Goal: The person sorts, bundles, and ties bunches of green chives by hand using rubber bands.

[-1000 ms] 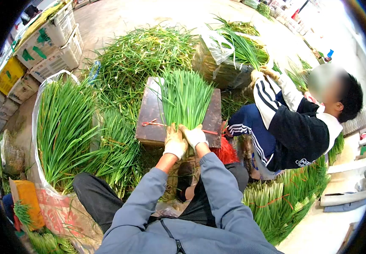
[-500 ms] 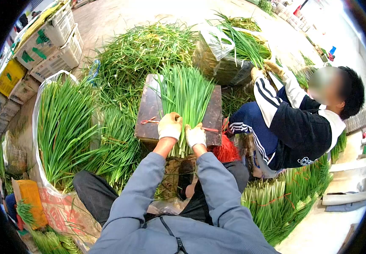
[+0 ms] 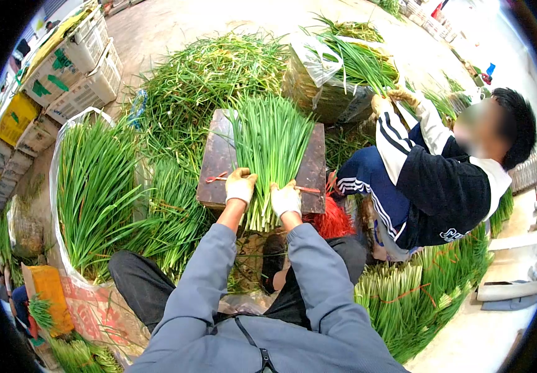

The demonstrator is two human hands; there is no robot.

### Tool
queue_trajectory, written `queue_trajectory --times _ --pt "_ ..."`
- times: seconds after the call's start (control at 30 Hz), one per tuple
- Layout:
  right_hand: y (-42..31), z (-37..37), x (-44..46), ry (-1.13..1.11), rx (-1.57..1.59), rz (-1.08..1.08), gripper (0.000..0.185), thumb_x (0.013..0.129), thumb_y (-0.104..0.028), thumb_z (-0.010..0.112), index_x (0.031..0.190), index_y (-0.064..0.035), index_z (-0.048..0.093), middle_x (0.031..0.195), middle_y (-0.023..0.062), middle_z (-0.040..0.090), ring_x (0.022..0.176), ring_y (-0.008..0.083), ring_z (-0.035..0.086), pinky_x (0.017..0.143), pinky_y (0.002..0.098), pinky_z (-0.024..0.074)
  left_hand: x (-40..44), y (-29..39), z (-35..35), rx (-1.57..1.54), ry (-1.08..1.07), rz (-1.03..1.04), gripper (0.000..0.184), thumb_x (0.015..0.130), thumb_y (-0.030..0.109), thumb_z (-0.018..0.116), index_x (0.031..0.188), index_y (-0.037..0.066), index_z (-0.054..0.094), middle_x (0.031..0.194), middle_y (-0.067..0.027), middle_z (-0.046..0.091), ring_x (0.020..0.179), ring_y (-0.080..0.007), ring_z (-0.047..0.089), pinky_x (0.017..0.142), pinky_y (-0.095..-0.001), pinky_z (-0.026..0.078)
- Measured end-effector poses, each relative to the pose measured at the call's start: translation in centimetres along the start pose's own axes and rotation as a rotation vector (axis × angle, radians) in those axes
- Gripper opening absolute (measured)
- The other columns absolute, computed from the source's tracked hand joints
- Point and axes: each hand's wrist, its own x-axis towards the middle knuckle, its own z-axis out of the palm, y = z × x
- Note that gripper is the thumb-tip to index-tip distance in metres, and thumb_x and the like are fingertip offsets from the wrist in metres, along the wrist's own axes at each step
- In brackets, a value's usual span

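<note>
A thick bunch of green garlic chives [image 3: 273,140] lies on a dark box-like stand [image 3: 220,143], its pale cut ends toward me. My left hand [image 3: 241,185], in a light work glove, curls against the left side of the bunch near its base. On the other side my right hand [image 3: 286,199], also gloved, grips the stalks with the thumb on top. A red tie [image 3: 307,190] runs beneath the bunch, and its ends stick out on both sides. The fingers under the stalks are hidden.
A co-worker [image 3: 436,168] sits at the right, gloved hands on other chives by a wrapped bale [image 3: 324,93]. Loose leaves [image 3: 212,74] heap behind the stand. A bag of chives [image 3: 94,193] stands left, stacked crates [image 3: 82,87] beyond. Tied bunches [image 3: 417,286] and red strings [image 3: 330,219] lie right.
My left hand has slid from the top of the bunch to its left side. My right hand stays at the right side. The chives now spread slightly wider at the base.
</note>
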Motion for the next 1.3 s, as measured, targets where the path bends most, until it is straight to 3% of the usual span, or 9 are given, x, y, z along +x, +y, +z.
queue_trajectory --times 0.13,0.2,0.3,0.53,0.6,0.77,1.03,1.17,1.3 --pt "0.0 -0.4 0.0 -0.010 -0.004 -0.015 0.070 0.089 -0.043 0.066 0.132 0.0088 0.048 0.118 0.0326 0.063 0.112 0.0446 0.062 0.098 0.0472 0.0502 -0.2 -0.3 0.1 -0.209 0.003 -0.039 0.037 0.083 0.014 0.076 0.113 -0.004 0.066 0.097 -0.0107 0.071 0.083 -0.0172 0.066 0.076 -0.0304 0.053" --pt "0.0 -0.9 0.2 -0.185 0.099 0.035 0.081 0.090 -0.045 0.063 0.144 0.0083 0.033 0.137 0.0382 0.047 0.128 0.0478 0.049 0.108 0.0480 0.0411 -0.3 -0.2 0.0 -0.283 -0.007 -0.086 0.035 0.083 0.013 0.075 0.113 -0.004 0.066 0.096 -0.0093 0.071 0.082 -0.0162 0.065 0.074 -0.0299 0.053" --pt "0.0 -0.3 -0.1 -0.009 0.030 -0.015 0.069 0.089 -0.043 0.065 0.132 0.0078 0.046 0.119 0.0330 0.062 0.113 0.0444 0.062 0.099 0.0466 0.0495 0.2 -0.5 0.1 -0.301 -0.005 -0.027 0.032 0.084 0.011 0.075 0.112 -0.003 0.066 0.091 -0.0071 0.069 0.072 -0.0141 0.063 0.065 -0.0287 0.051" --pt "-0.4 -1.0 -0.3 -0.101 0.033 0.027 0.068 0.090 -0.042 0.064 0.132 0.0076 0.045 0.127 0.0354 0.057 0.119 0.0469 0.057 0.103 0.0476 0.0465 -0.2 0.6 -0.5 -0.459 -0.105 -0.170 0.028 0.088 0.011 0.070 0.113 0.000 0.066 0.084 -0.0052 0.068 0.055 -0.0126 0.059 0.050 -0.0271 0.047" --pt "-0.2 -0.8 -0.2 -0.120 0.057 0.014 0.079 0.090 -0.045 0.063 0.142 0.0086 0.037 0.137 0.0371 0.048 0.127 0.0472 0.050 0.108 0.0482 0.0416 -0.6 0.7 -0.9 -0.569 -0.179 -0.123 0.030 0.090 0.011 0.065 0.119 0.002 0.065 0.087 -0.0050 0.068 0.057 -0.0127 0.061 0.051 -0.0273 0.049" --pt "-0.4 -0.9 -0.2 -0.126 0.051 0.026 0.078 0.090 -0.045 0.063 0.141 0.0088 0.038 0.137 0.0368 0.049 0.127 0.0470 0.051 0.108 0.0477 0.0419 -0.6 1.0 -2.1 -0.531 -0.402 -0.176 0.040 0.089 0.005 0.060 0.129 0.003 0.062 0.117 -0.0122 0.068 0.071 -0.0133 0.066 0.060 -0.0273 0.053" --pt "-0.2 -0.5 -0.1 -0.109 0.049 0.028 0.079 0.090 -0.045 0.063 0.141 0.0086 0.037 0.136 0.0374 0.049 0.126 0.0478 0.051 0.107 0.0482 0.0427 0.2 0.5 -1.0 -0.323 -0.395 -0.059 0.054 0.083 0.005 0.071 0.135 0.003 0.058 0.120 -0.0159 0.067 0.092 -0.0164 0.066 0.077 -0.0276 0.053" --pt "-0.4 -0.7 -0.5 -0.119 0.046 0.029 0.096 0.086 -0.056 0.066 0.146 0.0093 0.030 0.137 0.0367 0.049 0.126 0.0473 0.051 0.107 0.0477 0.0426 0.3 0.2 -0.9 -0.345 -0.351 -0.054 0.062 0.081 0.004 0.072 0.140 0.001 0.052 0.121 -0.0205 0.066 0.098 -0.0221 0.066 0.085 -0.0313 0.054" --pt "-1.0 -0.9 -1.1 -0.117 0.017 0.020 0.119 0.076 -0.068 0.071 0.151 0.0094 0.022 0.140 0.0356 0.047 0.129 0.0457 0.050 0.109 0.0471 0.0416 0.0 0.0 -1.2 -0.342 -0.277 -0.017 0.058 0.082 0.005 0.073 0.136 -0.005 0.053 0.117 -0.0189 0.068 0.095 -0.0202 0.067 0.083 -0.0308 0.055"
